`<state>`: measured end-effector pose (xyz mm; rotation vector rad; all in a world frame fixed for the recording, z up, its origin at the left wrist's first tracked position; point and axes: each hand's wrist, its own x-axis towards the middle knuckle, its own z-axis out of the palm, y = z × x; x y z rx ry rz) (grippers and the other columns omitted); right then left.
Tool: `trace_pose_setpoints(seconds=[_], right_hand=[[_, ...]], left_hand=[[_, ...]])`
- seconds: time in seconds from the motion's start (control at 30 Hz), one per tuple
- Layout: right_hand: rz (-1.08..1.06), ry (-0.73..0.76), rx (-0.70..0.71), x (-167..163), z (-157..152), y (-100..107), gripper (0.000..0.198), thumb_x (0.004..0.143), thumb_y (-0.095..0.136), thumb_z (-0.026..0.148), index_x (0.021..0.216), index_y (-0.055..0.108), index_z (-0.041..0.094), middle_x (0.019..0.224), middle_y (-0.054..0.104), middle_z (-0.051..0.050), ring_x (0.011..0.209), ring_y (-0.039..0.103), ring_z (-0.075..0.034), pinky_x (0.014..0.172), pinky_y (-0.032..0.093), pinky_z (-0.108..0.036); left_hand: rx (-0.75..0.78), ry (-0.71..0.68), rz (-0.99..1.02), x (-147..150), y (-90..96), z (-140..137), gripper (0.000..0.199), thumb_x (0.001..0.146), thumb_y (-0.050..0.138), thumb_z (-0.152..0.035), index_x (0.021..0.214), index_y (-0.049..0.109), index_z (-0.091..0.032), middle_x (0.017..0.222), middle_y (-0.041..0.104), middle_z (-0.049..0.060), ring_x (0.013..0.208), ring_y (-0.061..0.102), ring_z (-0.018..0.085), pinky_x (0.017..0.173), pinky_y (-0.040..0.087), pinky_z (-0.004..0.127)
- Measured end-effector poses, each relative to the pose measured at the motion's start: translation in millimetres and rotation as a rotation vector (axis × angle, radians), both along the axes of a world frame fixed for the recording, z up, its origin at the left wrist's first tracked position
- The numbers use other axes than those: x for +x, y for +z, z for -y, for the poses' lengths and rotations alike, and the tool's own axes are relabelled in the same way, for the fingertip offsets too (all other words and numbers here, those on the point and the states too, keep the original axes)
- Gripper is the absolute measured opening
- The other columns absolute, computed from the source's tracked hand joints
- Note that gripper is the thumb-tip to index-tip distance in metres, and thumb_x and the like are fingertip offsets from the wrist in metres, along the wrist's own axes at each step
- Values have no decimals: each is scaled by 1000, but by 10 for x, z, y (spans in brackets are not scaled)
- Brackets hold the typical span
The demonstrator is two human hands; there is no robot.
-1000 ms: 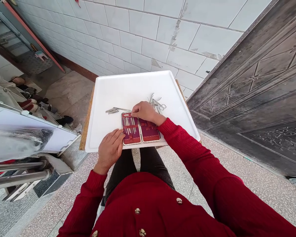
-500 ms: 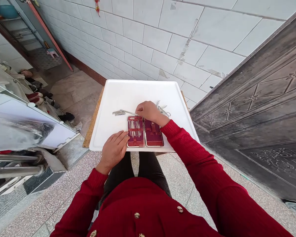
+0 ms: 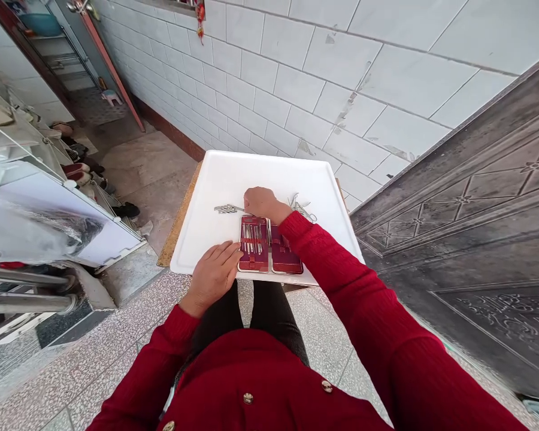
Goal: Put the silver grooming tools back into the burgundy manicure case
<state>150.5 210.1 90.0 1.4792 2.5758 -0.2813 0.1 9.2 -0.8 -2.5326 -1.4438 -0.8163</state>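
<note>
A dark red manicure case (image 3: pixel 254 263) lies unfolded near the front edge of the white tray (image 3: pixel 191 239). Several slim metal tools (image 3: pixel 252 239) stand in a row under a strap in its left half. My left hand (image 3: pixel 213 272) rests with outstretched fingers against the case's left edge. Above the case, my right hand (image 3: pixel 263 202) is closed, palm down, fingers curled; what they hold is hidden. Nail clippers (image 3: pixel 226 209) lie on the tray to its left, and a thin metal strip runs from there toward the fingers. Small scissors (image 3: pixel 303 211) lie to the right, partly behind my wrist.
The tray sits on a wooden-edged table (image 3: pixel 179 221). A tiled wall (image 3: pixel 273 78) rises behind it, and a dark carved door (image 3: pixel 467 209) stands at the right. To the left are a rack with shoes (image 3: pixel 76 173) and metal rails (image 3: pixel 27 293).
My right hand has turned slightly and its fingers are more curled under, still above the case. The left hand stays at the case edge. The whole view has shifted a little.
</note>
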Motion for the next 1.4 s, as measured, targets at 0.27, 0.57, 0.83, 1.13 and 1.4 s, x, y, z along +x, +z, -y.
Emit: trace_pose_setpoints(seconds=[0.27, 0.57, 0.83, 1.13, 1.4], right_hand=[[-226, -19, -39, 110, -120, -113, 13, 79, 72, 5, 76, 76, 16, 87, 80, -12, 83, 72, -25, 72, 50, -31], [-883, -288, -238, 549, 6, -221, 9, 84, 65, 12, 76, 66, 16, 69, 72, -1, 60, 55, -10, 61, 42, -22], [-1243, -271, -710, 793, 240, -232, 25, 65, 79, 22, 88, 72, 15, 63, 71, 1, 50, 49, -7, 45, 31, -18], [-1203, -50, -1039, 834, 382, -230, 23, 66, 88, 28, 81, 78, 13, 63, 71, 1, 49, 52, -5, 43, 39, -15], [-1452, 58, -1187, 938, 340, -190, 59, 66, 95, 60, 98, 81, 12, 95, 81, -10, 76, 70, -12, 60, 57, -19]], left_hand=[[-38, -1, 19, -14, -1, 3, 36, 100, 52, -13, 128, 73, -23, 143, 72, 9, 136, 65, 28, 111, 55, 48], [-31, -9, 52, -14, -6, 1, 36, 100, 52, -13, 127, 73, -23, 140, 73, 9, 134, 66, 28, 109, 55, 48], [35, 47, 166, -26, 278, -184, 35, 107, 48, -21, 136, 67, -25, 144, 70, 11, 137, 64, 27, 118, 48, 50], [15, 50, 107, 183, 407, -571, 30, 109, 47, -25, 116, 76, -24, 115, 81, 7, 130, 68, 28, 127, 36, 60], [-136, 65, 330, 178, 323, -527, 35, 110, 45, -37, 109, 78, -24, 115, 82, 4, 123, 72, 24, 124, 42, 56]])
